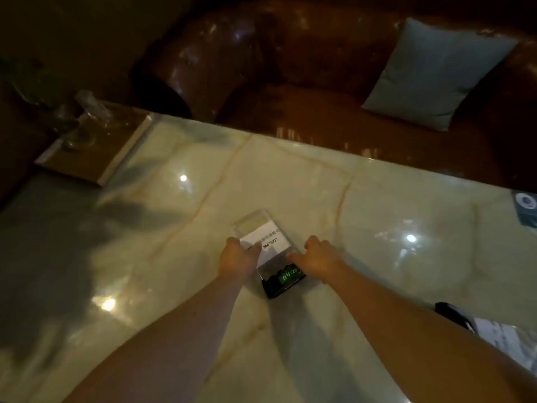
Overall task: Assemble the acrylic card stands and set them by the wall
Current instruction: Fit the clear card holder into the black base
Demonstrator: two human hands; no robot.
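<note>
A clear acrylic card stand [263, 234] lies flat on the pale marble table [377, 228], with a white printed card inside it. Its black base [283, 282] with a green label sits at the near end. My left hand [239, 257] grips the stand's left edge, fingers curled over the card. On the opposite side my right hand [318, 257] presses against the right edge, close to the black base. Both hands hold the stand between them.
A brown leather sofa [290, 68] with a grey-blue cushion [436, 74] runs along the table's far edge. A tray [96, 141] with glassware stands at the far left corner. A second stand with a card [494, 335] lies at the right edge, and a dark printed card [526, 207] further back.
</note>
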